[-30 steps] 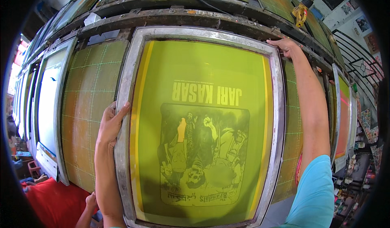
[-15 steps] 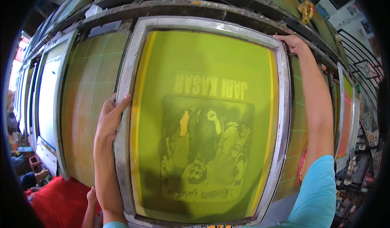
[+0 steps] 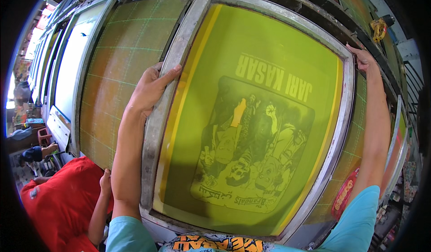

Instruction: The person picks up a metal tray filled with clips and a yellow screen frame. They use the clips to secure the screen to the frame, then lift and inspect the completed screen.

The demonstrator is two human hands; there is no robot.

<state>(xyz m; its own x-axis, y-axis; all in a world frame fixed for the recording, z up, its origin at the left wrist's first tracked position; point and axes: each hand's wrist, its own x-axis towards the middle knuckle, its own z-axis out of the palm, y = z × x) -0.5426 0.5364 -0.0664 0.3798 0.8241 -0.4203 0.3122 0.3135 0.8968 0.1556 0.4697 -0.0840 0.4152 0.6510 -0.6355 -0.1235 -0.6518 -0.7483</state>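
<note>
A large screen-printing frame [image 3: 182, 41] with a grey metal rim stands before me, slightly tilted in view. Its yellow-green mesh [image 3: 287, 36] carries a stencil of several figures and lettering, upside down to me. My left hand [image 3: 152, 88] grips the left side of the rim, the thumb lying over its front face and the other fingers mostly hidden behind. At the upper right corner, my right hand [image 3: 366, 59] holds the rim's outer edge, with part of its fingers hidden.
Brownish boards with grid lines [image 3: 130, 50] flank the frame, and a pale framed panel [image 3: 83, 41] is farther left. A person in a red shirt [image 3: 63, 202] is at lower left, a hand [image 3: 106, 182] near the board. Yellow wrapping [image 3: 379, 28] hangs at upper right.
The whole view has shifted and turned, so the frame appears farther right and higher, leaning clockwise. Both hands keep their hold. More of the person in red shows at lower left.
</note>
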